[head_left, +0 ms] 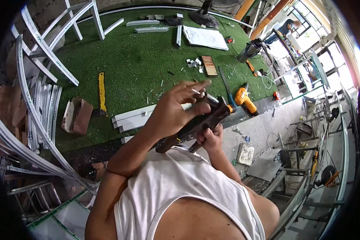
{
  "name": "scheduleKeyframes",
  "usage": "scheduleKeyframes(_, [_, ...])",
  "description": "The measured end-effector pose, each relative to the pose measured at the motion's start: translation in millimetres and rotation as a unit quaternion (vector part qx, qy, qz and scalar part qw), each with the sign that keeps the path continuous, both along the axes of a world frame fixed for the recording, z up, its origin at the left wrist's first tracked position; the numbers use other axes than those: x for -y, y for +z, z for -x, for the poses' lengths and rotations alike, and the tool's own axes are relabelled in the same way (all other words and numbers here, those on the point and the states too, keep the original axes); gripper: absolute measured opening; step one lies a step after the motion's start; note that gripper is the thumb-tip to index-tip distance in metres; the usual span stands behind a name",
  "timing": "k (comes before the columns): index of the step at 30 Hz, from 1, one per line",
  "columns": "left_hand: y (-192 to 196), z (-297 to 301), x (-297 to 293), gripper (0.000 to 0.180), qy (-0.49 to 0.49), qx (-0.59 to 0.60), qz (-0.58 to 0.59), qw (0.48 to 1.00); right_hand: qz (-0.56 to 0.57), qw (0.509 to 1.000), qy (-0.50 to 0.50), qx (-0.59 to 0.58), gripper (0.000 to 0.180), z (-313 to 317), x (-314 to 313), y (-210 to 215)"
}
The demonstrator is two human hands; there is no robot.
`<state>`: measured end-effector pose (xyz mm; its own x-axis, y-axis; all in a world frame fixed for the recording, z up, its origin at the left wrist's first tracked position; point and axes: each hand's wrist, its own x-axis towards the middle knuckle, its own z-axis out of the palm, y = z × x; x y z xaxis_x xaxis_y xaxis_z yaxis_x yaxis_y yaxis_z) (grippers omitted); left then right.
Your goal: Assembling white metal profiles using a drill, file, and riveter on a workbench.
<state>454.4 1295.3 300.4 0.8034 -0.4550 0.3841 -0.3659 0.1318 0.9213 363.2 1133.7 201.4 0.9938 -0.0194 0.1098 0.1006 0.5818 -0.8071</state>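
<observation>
Power tool [196, 124], dark with an orange tip, is gripped from below by the right hand [210, 138] so the left hand [176, 108] can pinch its far, upper end above the green-turfed counter [140, 64].

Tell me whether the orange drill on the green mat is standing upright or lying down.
Lying down: the orange drill rests on its side at the edge of the green mat.

Green turf mat [140, 68]: open middle lying passable; white profile pieces [134, 117] blocking its near edge, orange drill [244, 100] and phone [209, 66] crowding its right edge
</observation>
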Motion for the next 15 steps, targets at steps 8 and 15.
scheduleKeyframes(8, [19.0,3.2,-71.4,0.019,-0.168,-0.064,-0.310,0.934,-0.048,0.994,0.031,0.092,0.044,0.7,8.7,2.2])
scheduleKeyframes(15, [-8.8,18.8,-22.3,0.027,-0.256,-0.118,-0.280,0.918,-0.041,0.969,0.077,0.229,0.065,-15.6,15.9,25.3])
